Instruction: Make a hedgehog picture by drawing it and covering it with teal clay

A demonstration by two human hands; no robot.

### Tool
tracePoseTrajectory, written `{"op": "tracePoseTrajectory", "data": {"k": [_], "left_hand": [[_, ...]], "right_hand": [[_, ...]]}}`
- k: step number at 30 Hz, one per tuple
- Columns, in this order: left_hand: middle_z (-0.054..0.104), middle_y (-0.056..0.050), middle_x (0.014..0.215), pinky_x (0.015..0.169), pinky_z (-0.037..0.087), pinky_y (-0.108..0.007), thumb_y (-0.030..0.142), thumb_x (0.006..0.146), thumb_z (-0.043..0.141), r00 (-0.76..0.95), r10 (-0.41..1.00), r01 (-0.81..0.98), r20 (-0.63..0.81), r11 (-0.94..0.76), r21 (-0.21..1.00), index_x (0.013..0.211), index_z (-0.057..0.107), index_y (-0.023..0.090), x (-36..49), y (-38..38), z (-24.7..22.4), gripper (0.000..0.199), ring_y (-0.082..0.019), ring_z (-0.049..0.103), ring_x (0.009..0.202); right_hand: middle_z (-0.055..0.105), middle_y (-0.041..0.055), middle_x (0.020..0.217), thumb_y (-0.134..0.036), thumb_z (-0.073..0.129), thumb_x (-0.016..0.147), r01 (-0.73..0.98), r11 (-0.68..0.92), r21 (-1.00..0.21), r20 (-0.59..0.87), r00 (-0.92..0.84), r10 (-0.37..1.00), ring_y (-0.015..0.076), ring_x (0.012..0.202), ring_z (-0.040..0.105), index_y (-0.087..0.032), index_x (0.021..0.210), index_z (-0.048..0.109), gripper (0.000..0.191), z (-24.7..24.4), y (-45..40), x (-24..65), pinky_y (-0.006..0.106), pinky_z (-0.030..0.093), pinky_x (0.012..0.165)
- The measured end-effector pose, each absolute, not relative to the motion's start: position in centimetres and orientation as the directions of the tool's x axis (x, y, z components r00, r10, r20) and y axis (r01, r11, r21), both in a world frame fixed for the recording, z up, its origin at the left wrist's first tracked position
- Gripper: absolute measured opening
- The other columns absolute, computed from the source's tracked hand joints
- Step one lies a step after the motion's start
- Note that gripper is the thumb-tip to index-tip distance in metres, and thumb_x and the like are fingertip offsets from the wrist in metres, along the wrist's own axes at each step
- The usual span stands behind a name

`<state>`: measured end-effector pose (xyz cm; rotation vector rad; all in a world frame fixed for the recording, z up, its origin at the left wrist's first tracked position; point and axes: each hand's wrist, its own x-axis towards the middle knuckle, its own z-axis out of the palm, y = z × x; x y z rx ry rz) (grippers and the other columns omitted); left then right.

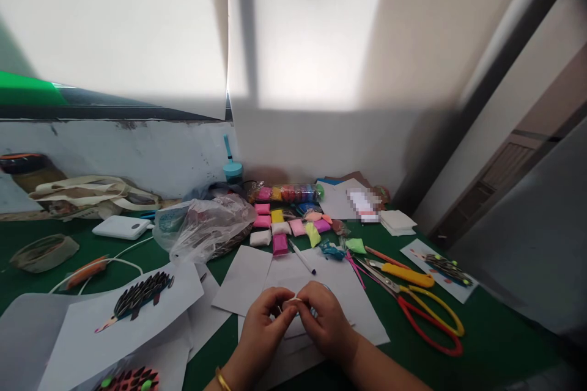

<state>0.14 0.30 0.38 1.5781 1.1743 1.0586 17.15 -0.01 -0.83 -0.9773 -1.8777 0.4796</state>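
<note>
My left hand [268, 324] and my right hand [323, 321] meet over the white paper sheets [362, 311] at the front middle. Fingertips of both hands pinch one small pale piece [293, 301] between them; its exact shape is mostly hidden. A pen [301, 256] lies on the paper beyond my hands. Behind it are several small packets of coloured clay, among them a magenta packet [280, 244] and a yellow-green one [312, 234]. Scissors [413, 305] with red and yellow handles lie right of my right hand, beside a yellow cutter [408, 274].
At left, a paper [82, 342] bears a hedgehog-like figure of dark seeds [144, 293]. Behind are a clear plastic bag [197, 229], a white power bank [121, 227] and a cloth bag [92, 192]. Another decorated card [440, 269] lies at the right edge of the green table [495, 342].
</note>
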Motion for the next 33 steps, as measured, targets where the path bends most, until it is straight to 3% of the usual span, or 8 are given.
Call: {"op": "tracePoseTrajectory", "data": {"k": [13, 20, 33], "left_hand": [[0.068, -0.005, 0.077, 0.065, 0.051, -0.028, 0.044, 0.083, 0.065, 0.188, 0.961, 0.251, 0.201, -0.245, 0.936, 0.08, 0.071, 0.02, 0.29, 0.24, 0.94, 0.025, -0.019, 0.062, 0.07], [0.071, -0.006, 0.082, 0.068, 0.053, -0.03, 0.044, 0.078, 0.069, 0.164, 0.977, 0.243, 0.134, -0.172, 0.955, 0.088, 0.072, 0.02, 0.16, 0.43, 0.45, 0.027, -0.021, 0.064, 0.072], [0.071, -0.005, 0.079, 0.07, 0.052, -0.03, 0.049, 0.08, 0.067, 0.184, 0.971, 0.247, 0.151, -0.194, 0.949, 0.081, 0.072, 0.02, 0.25, 0.53, 0.3, 0.029, -0.021, 0.064, 0.074]], "right_hand": [[0.06, 0.0023, 0.073, -0.02, 0.051, 0.088, 0.447, 0.587, -0.675, 0.558, -0.211, 0.803, 0.0173, 0.07, 0.053, -0.021, 0.081, 0.06, 0.011, -0.81, -0.03, 17.23, 0.03, 0.04, 0.065], [0.06, 0.0025, 0.073, -0.02, 0.05, 0.091, 0.448, 0.601, -0.661, 0.561, -0.237, 0.793, 0.0173, 0.07, 0.054, -0.021, 0.082, 0.06, 0.013, -0.74, -0.07, 17.15, 0.031, 0.04, 0.067], [0.058, 0.0017, 0.071, -0.018, 0.049, 0.087, 0.481, 0.6, -0.639, 0.583, -0.206, 0.786, 0.017, 0.069, 0.052, -0.021, 0.078, 0.056, 0.011, -0.6, -0.14, 17.2, 0.03, 0.039, 0.064]]}}
